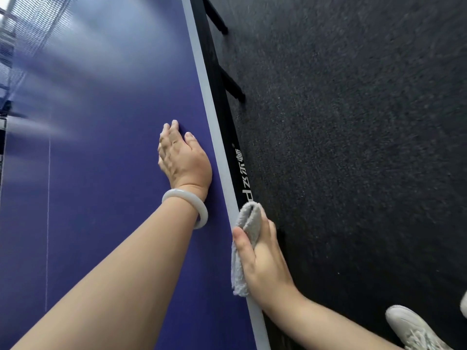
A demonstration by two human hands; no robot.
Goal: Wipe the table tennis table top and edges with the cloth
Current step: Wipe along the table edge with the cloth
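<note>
Setting: dark speckled floor (353, 147), with a table tennis table along its left side, seen from above.

- Table top (101, 173): deep blue, matte, with pale glare streaks toward the far end. A thin white centre line (48, 210) runs lengthwise.
- Edge stripe (209, 97): a pale band along the right margin of the top.
- Side rail (222, 117): black, just below the stripe, bearing white lettering that is partly covered.
- Cloth (249, 218): grey, fleecy, folded over. It lies against the table's right edge at the near end, draped over the stripe and the rail.
- Right hand (262, 258): grips the cloth, with the thumb on top along the stripe and the fingers curled down over the rail side.
- Left hand (182, 157): palm down on the blue top, just inside the stripe and beyond the cloth. The fingers are straight and close together, holding nothing.
- Bangle (187, 203): pale and smooth, on the left wrist.
- Net (22, 29): mesh at the far left corner, blurred.
- Struts (232, 87): two black bars angling out from under the rail.
- Shoe (414, 327): light-coloured and laced, on the floor at lower right.
</note>
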